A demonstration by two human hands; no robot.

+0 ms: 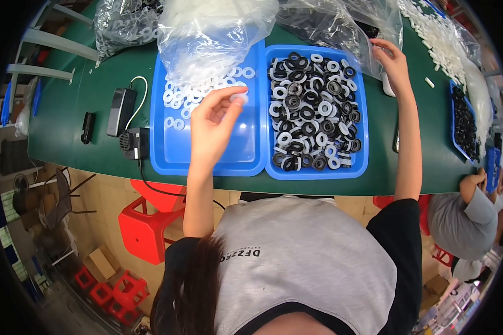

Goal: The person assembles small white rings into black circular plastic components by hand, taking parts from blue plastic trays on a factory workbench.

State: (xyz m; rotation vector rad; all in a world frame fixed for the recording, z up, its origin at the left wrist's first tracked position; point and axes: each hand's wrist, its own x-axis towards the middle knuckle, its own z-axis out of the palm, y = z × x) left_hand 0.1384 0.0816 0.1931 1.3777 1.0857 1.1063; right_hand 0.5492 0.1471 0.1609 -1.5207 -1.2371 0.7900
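Observation:
My left hand (213, 120) is over the left blue tray (246, 153), thumb and fingers pinched on a white ring (240, 98). More flat white rings (176, 97) lie loose in that tray, under the mouth of a clear bag (212, 39) full of white pieces. My right hand (394, 66) is raised beyond the right tray, its fingers closed at the edge of a clear plastic bag (341, 33) with dark contents. The right blue tray (318, 175) is full of black rings paired with white ones (316, 111).
A bag of mixed rings (126, 28) lies far left on the green table (56, 128). Nearer are a black device (121, 111) with a white cable and a black adapter (134, 143). White cylinders (447, 50) and a tray of black parts (464, 123) lie right, near another person (464, 218). Red stools (145, 229) stand below.

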